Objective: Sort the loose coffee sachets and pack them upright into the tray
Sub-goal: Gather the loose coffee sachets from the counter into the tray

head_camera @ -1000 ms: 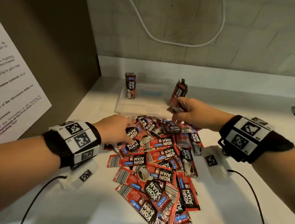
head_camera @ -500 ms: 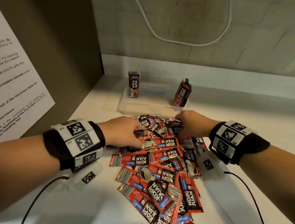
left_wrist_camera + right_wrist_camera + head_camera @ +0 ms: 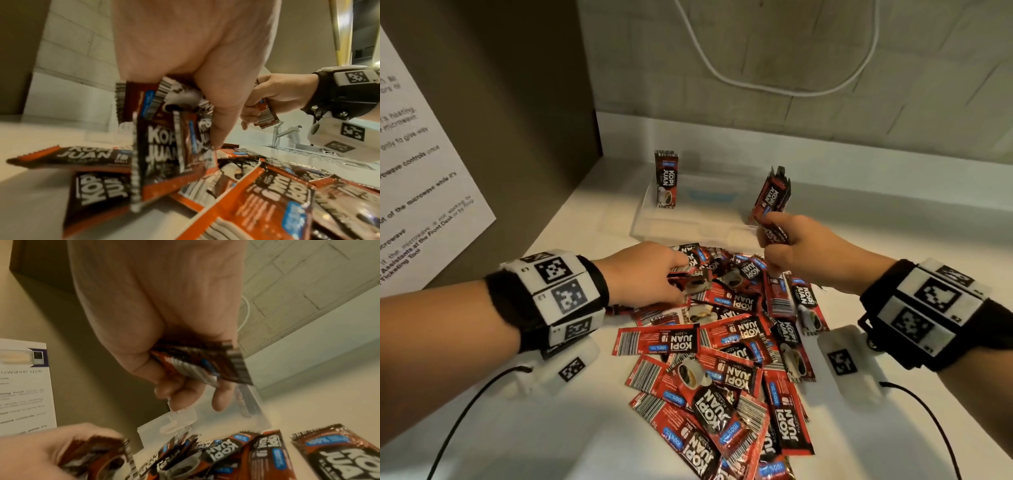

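Several red-and-black coffee sachets lie in a loose pile (image 3: 726, 346) on the white counter. Behind it stands a clear plastic tray (image 3: 688, 228), with one upright sachet (image 3: 666, 180) at its left end and a leaning bunch (image 3: 772, 192) at its right end. My left hand (image 3: 681, 274) is on the pile's far left edge and grips a few sachets (image 3: 164, 129), standing them on end. My right hand (image 3: 770, 236) is raised above the pile's far right, just before the tray. It holds a small bunch of sachets (image 3: 201, 366).
A brown panel (image 3: 517, 102) with a printed notice (image 3: 421, 192) walls off the left side. A white cable (image 3: 774, 85) loops on the brick wall behind. A tap (image 3: 283, 134) stands to the right. Black leads trail from both wrists across the counter.
My right hand went down onto the pile and has now come up towards the tray's right end with sachets in it. My left hand stayed at the pile's far left, gathering sachets.
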`<state>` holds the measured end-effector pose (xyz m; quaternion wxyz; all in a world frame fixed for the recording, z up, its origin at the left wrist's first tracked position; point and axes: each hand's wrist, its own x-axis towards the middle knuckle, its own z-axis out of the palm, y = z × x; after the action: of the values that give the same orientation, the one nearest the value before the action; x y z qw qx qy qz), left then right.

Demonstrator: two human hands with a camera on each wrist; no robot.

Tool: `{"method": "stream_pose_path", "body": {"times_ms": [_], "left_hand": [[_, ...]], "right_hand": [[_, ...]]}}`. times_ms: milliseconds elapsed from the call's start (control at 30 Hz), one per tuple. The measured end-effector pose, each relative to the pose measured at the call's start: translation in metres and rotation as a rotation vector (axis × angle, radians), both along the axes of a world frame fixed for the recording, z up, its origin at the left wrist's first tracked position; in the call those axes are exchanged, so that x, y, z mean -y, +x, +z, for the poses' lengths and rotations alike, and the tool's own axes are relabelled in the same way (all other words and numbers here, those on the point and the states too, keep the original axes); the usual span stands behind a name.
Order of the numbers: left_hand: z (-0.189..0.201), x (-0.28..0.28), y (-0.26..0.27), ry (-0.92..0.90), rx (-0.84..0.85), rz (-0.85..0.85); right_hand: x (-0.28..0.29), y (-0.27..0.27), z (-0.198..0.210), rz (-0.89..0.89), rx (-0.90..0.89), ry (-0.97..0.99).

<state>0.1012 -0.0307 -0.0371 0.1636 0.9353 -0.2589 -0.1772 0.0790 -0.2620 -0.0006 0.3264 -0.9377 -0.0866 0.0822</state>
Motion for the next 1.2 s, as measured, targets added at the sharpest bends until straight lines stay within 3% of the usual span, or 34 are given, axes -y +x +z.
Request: {"method": "stream_pose_path", "body": {"times_ms": [133, 300, 467, 600, 700, 800, 1000, 1200], "left_hand": [[0.008, -0.006, 0.001, 0.006, 0.031, -0.016], [0.021, -0.012, -0.004, -0.017, 0.016, 0.016], [0.026, -0.009, -0.019, -0.243, -0.140, 0.077], [0.020, -0.012, -0.027, -0.068, -0.241, -0.043], [0.006, -0.016, -0.024, 0.126, -0.163, -0.102], [-0.005, -0.017, -0.022, 0.163, -0.131, -0.117], [0.000, -0.013, -0.017, 0.095, -0.101, -0.137], [0.025, -0.015, -0.006, -0.235, -0.332, -0.003]], "right_hand": [[-0.009, 0.005, -0.007, 0.113, 0.060, -0.121], [-0.013, 0.020, -0.030, 0.287, 0.123, -0.443], [-0.016, 0.023, -0.039, 0.283, 0.097, -0.463], [-0.014, 0.025, -0.040, 0.240, 0.070, -0.483], [-0.012, 0.024, -0.030, 0.182, 0.060, -0.378], [-0.012, 0.022, -0.021, 0.123, 0.093, -0.244], [-0.025, 0.014, -0.015, 0.148, 0.082, -0.154], [-0.040, 0.014, -0.030, 0.290, -0.025, -0.327]]}}
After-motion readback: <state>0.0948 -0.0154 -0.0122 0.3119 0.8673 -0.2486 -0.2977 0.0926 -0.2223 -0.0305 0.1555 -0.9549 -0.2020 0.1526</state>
